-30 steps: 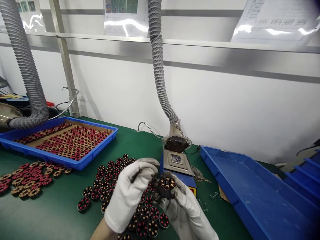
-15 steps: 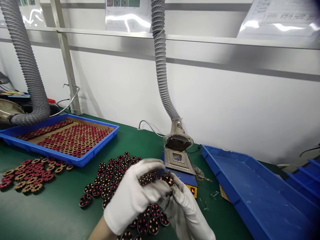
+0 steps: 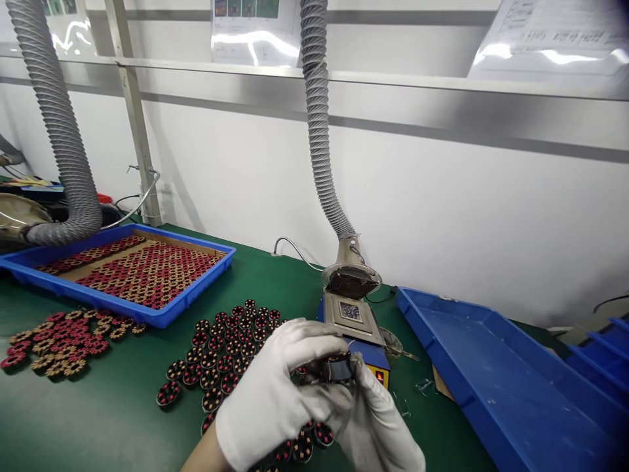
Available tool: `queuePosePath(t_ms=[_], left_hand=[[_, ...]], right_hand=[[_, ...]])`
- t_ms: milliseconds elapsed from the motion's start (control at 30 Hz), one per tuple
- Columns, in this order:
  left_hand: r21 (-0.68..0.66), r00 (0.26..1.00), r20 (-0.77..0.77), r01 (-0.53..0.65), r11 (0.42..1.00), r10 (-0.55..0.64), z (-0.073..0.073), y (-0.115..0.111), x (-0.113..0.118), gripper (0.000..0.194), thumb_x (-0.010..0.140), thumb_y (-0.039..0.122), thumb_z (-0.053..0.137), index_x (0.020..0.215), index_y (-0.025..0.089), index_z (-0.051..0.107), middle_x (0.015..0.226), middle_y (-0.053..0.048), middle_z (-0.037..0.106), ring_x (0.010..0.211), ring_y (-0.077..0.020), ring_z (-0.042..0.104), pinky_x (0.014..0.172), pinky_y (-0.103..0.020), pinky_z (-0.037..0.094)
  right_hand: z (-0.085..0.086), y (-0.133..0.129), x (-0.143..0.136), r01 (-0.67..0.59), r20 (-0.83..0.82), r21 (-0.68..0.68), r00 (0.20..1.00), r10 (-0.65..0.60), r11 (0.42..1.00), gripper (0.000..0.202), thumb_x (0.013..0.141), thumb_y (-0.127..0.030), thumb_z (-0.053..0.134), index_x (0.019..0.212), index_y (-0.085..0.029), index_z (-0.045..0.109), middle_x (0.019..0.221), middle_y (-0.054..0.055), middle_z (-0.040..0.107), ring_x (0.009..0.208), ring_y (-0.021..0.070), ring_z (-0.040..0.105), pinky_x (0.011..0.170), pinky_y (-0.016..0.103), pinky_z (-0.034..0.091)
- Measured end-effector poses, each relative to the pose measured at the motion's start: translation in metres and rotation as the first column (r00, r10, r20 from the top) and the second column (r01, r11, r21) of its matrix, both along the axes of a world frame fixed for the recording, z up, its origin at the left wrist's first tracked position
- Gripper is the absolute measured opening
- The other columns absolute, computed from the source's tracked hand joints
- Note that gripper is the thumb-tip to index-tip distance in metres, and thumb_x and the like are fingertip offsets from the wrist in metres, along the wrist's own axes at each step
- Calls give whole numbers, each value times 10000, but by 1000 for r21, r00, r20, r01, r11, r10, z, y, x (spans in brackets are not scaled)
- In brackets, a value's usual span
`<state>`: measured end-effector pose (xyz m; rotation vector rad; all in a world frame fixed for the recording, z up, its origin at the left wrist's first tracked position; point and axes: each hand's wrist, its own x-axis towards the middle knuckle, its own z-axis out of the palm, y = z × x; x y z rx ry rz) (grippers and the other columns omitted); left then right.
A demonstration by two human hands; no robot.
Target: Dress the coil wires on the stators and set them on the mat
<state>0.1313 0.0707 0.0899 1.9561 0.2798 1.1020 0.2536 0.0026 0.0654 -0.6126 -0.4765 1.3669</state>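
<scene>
My left hand (image 3: 282, 387), in a white glove, curls its fingers and thumb round a small round part with a dark side wall (image 3: 338, 369). My right hand (image 3: 376, 410), gloved too and greyed at the fingers, grips the same round part from the right. The part is held tilted above the bench, and its top face is mostly hidden by my left fingers. Under and beside my left hand lie several dark-rimmed round parts (image 3: 209, 359) with red or tan wound coils inside. My left hand and sleeve area cover some of them.
Behind my hands stands a hot-plate-like device (image 3: 350, 314) with a lit switch, under an extraction hood (image 3: 351, 275). Loose red and tan coil rings (image 3: 54, 344) lie left. A blue tray (image 3: 162, 316) of rings sits behind them; another blue tray (image 3: 501, 380) stands right.
Both hands have come closer round the round part. It has turned so that its dark side wall now shows, and my left fingers have closed over its top.
</scene>
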Motion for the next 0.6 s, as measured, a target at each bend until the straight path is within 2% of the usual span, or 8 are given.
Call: queuePosePath(t_ms=[100,200,267,300,367,433,500,600], left_hand=[[-163,983,182,68,984,-38,-8,6,8,265,656,47,536,825,187,685,930,-46,659,894,-199,599,894,-318,460],[-322,939,332,26,946,87,-9,11,7,171,653,68,543,679,167,679,762,-38,681,828,-198,622,823,-276,492],[-399,926,339,-18,917,166,-5,11,4,155,689,97,547,720,164,683,817,-45,688,849,-198,625,793,-255,501],[-418,942,302,-6,909,145,-3,10,2,166,701,108,550,776,163,687,876,-53,684,868,-200,623,776,-251,506],[-438,977,214,82,895,15,0,7,2,213,689,107,566,857,158,687,961,-70,667,878,-205,620,735,-240,513],[-445,979,187,155,882,-77,0,4,5,230,651,76,566,829,148,694,935,-76,668,826,-197,627,703,-228,515],[-440,963,269,144,886,-24,-3,2,8,198,621,56,549,723,143,693,846,-65,677,758,-183,630,684,-221,516],[-433,912,381,33,901,150,-5,4,5,166,626,70,542,673,151,679,785,-51,681,751,-188,632,665,-221,521]], right_hand=[[5,0,-5,65,120,34,990,-69,997,262,647,-319,759,889,-248,686,995,45,697,977,232,614,830,380,502],[5,0,-7,146,237,95,957,-165,985,265,636,-307,763,881,-236,690,972,57,700,975,243,617,831,379,505],[4,1,-7,155,259,116,949,-180,981,259,650,-315,752,887,-231,689,941,59,706,940,241,632,826,384,508],[4,1,-7,150,259,122,950,-178,981,250,659,-314,745,887,-229,688,920,58,709,929,239,637,827,385,507],[4,2,-8,145,255,134,951,-175,980,228,671,-307,736,880,-227,686,885,54,712,942,235,632,843,387,498],[4,2,-8,155,261,143,947,-188,978,217,674,-298,734,874,-228,687,893,53,711,972,234,619,864,383,486],[3,2,-8,167,277,141,940,-201,976,227,673,-295,735,885,-230,689,939,59,704,981,232,614,878,373,476],[1,2,-6,179,290,119,935,-206,977,252,660,-293,748,899,-238,690,973,57,697,960,225,622,874,360,477]])
